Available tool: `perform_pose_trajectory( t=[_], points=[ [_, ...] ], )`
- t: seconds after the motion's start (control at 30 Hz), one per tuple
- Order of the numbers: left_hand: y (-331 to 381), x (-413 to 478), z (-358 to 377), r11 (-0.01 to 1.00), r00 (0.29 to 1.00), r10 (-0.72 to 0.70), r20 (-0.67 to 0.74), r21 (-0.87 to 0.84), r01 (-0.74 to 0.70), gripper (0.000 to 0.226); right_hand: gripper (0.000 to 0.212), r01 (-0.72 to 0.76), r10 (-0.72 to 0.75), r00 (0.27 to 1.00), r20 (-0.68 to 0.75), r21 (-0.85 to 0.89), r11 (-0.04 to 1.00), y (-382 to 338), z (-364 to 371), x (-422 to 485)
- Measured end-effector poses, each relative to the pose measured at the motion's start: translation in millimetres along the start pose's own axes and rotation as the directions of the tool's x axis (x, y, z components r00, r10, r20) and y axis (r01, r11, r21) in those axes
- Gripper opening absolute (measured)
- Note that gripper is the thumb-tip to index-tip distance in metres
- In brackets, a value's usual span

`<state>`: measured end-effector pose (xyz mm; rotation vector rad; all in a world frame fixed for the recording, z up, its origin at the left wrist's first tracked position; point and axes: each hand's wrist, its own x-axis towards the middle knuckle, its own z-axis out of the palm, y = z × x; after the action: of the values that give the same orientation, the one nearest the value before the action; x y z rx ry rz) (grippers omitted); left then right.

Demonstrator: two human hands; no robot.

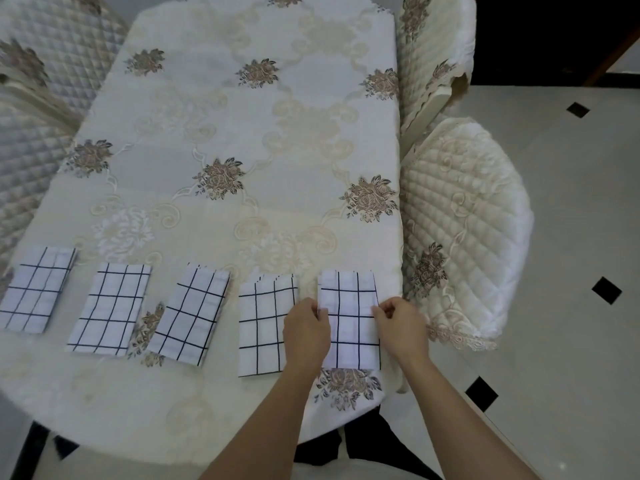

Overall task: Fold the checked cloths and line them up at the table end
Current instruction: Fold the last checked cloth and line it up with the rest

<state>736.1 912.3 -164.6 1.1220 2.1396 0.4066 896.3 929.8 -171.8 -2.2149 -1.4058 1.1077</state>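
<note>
at the near right end of the table [214, 140] i see the rightmost checked cloth [349, 323] folded flat, long axis near-to-far; left hand [306, 329] & right hand [401, 327] pinch its l/r side edges, fingers curled.

View: one wide-angle camera on the person's head.
Facing: forward and steeply down, along the table [242, 133] from its near end.
Nearness: close; left hand [306, 327] and right hand [401, 329] sit low in frame.
Margins: a chair [464, 209] and the floor [571, 202] at right, curved by the lens.
</note>
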Motion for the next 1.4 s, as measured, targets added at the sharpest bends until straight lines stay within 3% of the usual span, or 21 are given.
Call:
perform_pose_trajectory(
  t=[0.33, 0.47, 0.63, 0.73, 0.83, 1.0, 1.17, 1.27, 1.4],
  points=[
    [-7, 1, -3, 0.996, 0.996, 0.083, -0.028, 0.032, -0.082, 0.011, 0.015, -0.008, 0.008, 1.000, -0.022, -0.009, 1.000, 3, 3, 0],
    [-15, -5, -10, 0.988, 0.987, 0.156, -0.046, 0.013, -0.156, 0.023, 0.015, 0.018, -0.018, 0.998, -0.053, 0.004, 1.000, 2, 4, -6],
    [-28, -12, -27, 0.944, 0.942, 0.329, -0.068, 0.001, -0.329, 0.019, 0.010, 0.173, -0.191, 0.971, -0.146, -0.124, 0.977, 4, 0, -22],
    [-44, -13, -38, 0.890, 0.885, 0.454, -0.105, 0.087, -0.447, 0.017, 0.008, 0.290, -0.332, 0.929, -0.161, -0.237, 0.927, 2, 0, -30],
    [-60, -19, -46, 0.816, 0.831, 0.553, -0.053, 0.237, -0.527, 0.020, 0.007, 0.397, -0.444, 0.889, -0.111, -0.297, 0.868, 1, 4, -35],
    [-100, -32, -70, 0.711, 0.779, 0.627, 0.000, 0.408, -0.572, 0.032, 0.007, 0.493, -0.517, 0.856, -0.004, -0.295, 0.818, -5, 29, -55],
    [-131, -27, -80, 0.637, 0.731, 0.677, 0.084, 0.431, -0.639, 0.048, 0.003, 0.560, -0.589, 0.808, 0.024, -0.343, 0.754, -9, 50, -81],
    [-143, -16, -83, 0.602, 0.691, 0.714, 0.111, 0.407, -0.687, 0.052, 0.012, 0.600, -0.632, 0.772, 0.067, -0.404, 0.691, -13, 63, -98],
    [-153, 0, -81, 0.517, 0.600, 0.788, 0.137, 0.382, -0.766, 0.052, 0.039, 0.709, -0.743, 0.640, 0.196, -0.524, 0.472, -24, 75, -107]
  ],
)
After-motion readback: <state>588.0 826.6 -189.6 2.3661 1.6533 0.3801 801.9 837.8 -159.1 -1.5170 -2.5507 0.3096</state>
